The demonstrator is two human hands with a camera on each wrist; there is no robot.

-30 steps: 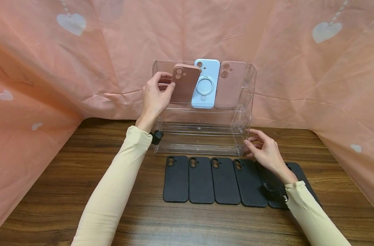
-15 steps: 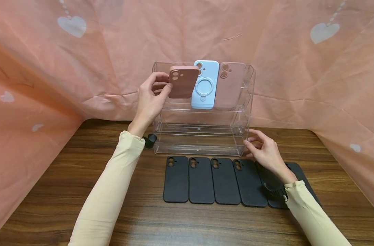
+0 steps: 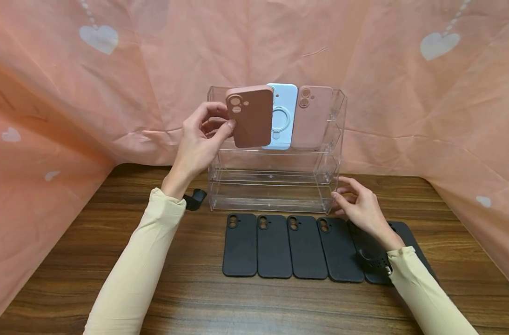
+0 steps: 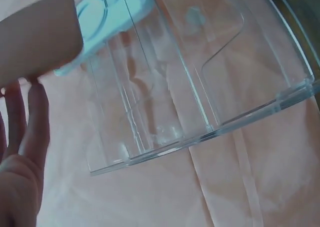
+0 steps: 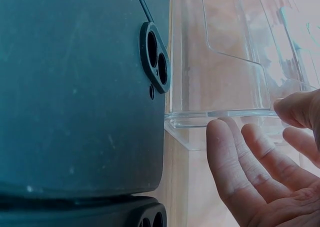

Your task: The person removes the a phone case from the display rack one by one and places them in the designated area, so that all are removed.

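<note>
Holding a pink case (image 3: 250, 116) in our left hand (image 3: 197, 142), we have it lifted in front of the top tier of the clear rack (image 3: 275, 186) — pinched by its edge between thumb and fingers, off the shelf. A blue case (image 3: 283, 116) and another pink one (image 3: 312, 117) stand on that tier; the lower tiers look bare. A row of black cases (image 3: 275, 245) lies on the table (image 3: 70, 260) before the rack. Our right hand (image 3: 363, 207) rests at the rack's lower right corner, fingers loosely apart, gripping nothing.

Perhaps a shop display: acrylic rack (image 3: 275, 181), phone cases (image 3: 275, 245), draped backdrop (image 3: 112, 93).
</note>
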